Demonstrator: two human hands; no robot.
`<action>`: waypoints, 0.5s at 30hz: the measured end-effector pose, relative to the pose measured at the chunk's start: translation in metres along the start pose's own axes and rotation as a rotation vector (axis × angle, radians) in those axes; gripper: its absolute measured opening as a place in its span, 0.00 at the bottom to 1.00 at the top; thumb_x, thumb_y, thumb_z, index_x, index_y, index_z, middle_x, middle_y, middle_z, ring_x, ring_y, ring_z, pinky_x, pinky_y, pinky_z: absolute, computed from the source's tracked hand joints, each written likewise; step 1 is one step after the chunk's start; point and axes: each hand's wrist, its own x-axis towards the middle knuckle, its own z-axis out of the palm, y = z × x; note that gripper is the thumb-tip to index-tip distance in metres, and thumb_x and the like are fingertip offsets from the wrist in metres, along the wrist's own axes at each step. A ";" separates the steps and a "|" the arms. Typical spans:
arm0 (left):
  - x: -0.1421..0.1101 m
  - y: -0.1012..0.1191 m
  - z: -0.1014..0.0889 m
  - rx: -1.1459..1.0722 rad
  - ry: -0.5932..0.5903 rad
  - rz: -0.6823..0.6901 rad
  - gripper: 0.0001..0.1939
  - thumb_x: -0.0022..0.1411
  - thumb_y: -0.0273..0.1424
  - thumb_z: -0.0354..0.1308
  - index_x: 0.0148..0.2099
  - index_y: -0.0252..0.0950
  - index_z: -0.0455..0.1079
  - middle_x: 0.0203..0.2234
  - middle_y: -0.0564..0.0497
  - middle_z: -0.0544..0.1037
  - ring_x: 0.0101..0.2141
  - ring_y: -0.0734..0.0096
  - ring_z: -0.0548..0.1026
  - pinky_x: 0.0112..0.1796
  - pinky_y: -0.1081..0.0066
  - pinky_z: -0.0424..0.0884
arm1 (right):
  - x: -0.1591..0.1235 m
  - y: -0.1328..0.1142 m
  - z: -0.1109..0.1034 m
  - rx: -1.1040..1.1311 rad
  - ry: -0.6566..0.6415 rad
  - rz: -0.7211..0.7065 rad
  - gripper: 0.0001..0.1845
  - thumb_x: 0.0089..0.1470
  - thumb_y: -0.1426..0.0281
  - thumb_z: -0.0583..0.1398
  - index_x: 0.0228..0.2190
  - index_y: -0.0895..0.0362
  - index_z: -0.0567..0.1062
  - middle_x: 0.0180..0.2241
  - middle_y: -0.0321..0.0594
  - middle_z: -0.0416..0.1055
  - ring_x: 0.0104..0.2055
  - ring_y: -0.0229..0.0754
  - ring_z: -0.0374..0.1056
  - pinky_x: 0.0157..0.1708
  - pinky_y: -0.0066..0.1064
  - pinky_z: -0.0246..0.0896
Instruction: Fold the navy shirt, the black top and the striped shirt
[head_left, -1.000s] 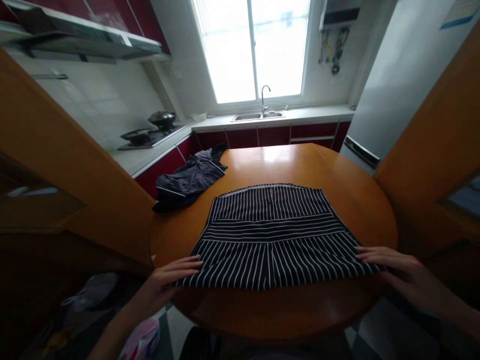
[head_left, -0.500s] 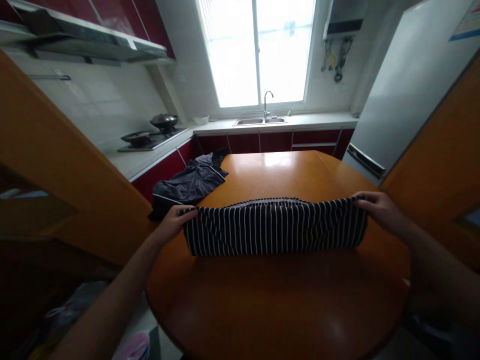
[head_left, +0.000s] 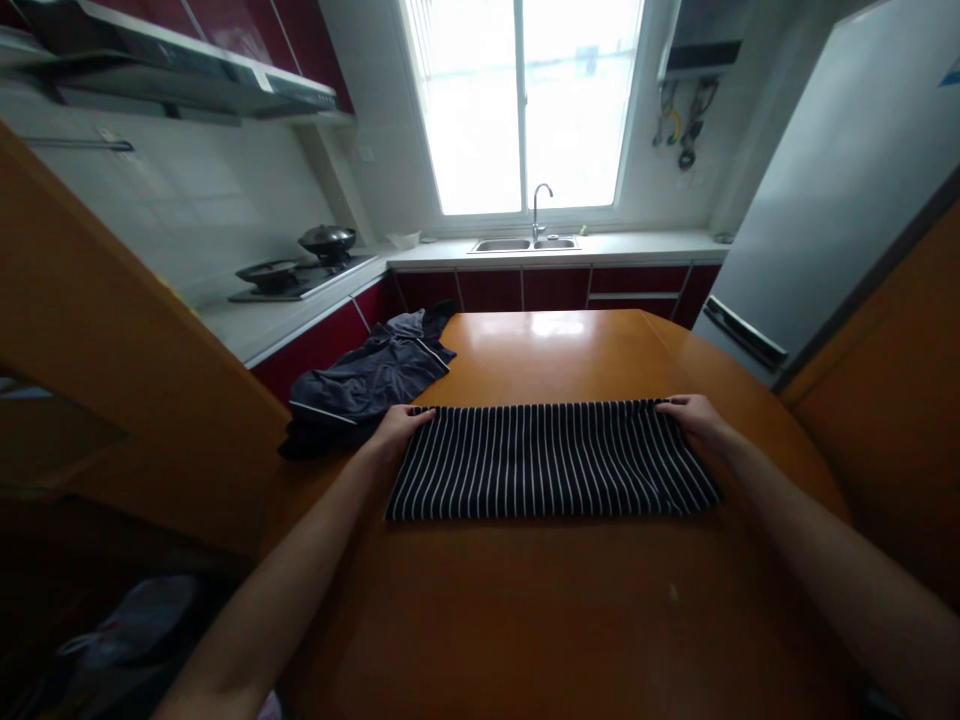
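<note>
A black cloth with white stripes (head_left: pixel 551 460), folded into a long rectangle, lies across the wooden table in front of me. My left hand (head_left: pixel 401 425) pinches its far left corner, thumb on top. At the far right corner, my right hand (head_left: pixel 694 412) grips the cloth between thumb and fingers. The fingers beneath the fabric are partly hidden. Between the hands the far edge runs nearly straight, and a few wrinkles show near the right end.
Dark grey clothing (head_left: pixel 367 375) lies crumpled at the table's left edge. The wooden table (head_left: pixel 555 620) has a rounded outline. Beyond it are a sink (head_left: pixel 502 245), a stove with pans (head_left: pixel 300 280) and a fridge (head_left: pixel 832 190) on the right.
The striped cloth was raised and sagging between my hands; now it lies flatter on the table. Both hands have come inward, closer to each other, still gripping its corners.
</note>
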 end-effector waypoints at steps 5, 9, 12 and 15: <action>-0.001 0.021 0.017 0.385 0.175 0.174 0.31 0.52 0.42 0.69 0.54 0.29 0.72 0.51 0.34 0.76 0.56 0.44 0.71 0.54 0.57 0.67 | 0.001 -0.011 0.013 -0.339 0.206 -0.137 0.25 0.53 0.64 0.63 0.49 0.66 0.76 0.49 0.63 0.74 0.54 0.63 0.69 0.53 0.51 0.64; -0.034 0.047 0.102 0.804 0.030 0.583 0.28 0.69 0.38 0.50 0.67 0.29 0.60 0.65 0.33 0.63 0.65 0.48 0.60 0.63 0.52 0.55 | -0.044 -0.040 0.083 -0.570 0.159 -0.594 0.31 0.64 0.61 0.50 0.63 0.62 0.63 0.65 0.56 0.59 0.68 0.58 0.52 0.65 0.53 0.46; -0.063 0.052 0.171 0.877 -0.171 0.734 0.28 0.74 0.37 0.41 0.71 0.33 0.54 0.69 0.39 0.56 0.68 0.52 0.53 0.64 0.48 0.50 | -0.082 -0.048 0.141 -0.679 -0.087 -0.702 0.32 0.66 0.62 0.45 0.66 0.62 0.58 0.69 0.52 0.51 0.71 0.55 0.44 0.67 0.53 0.40; -0.076 0.044 0.200 0.916 -0.183 0.737 0.29 0.74 0.39 0.39 0.73 0.34 0.50 0.70 0.42 0.52 0.69 0.53 0.49 0.65 0.47 0.47 | -0.097 -0.030 0.155 -0.743 -0.175 -0.667 0.33 0.67 0.58 0.43 0.68 0.60 0.53 0.70 0.51 0.46 0.72 0.55 0.40 0.67 0.58 0.35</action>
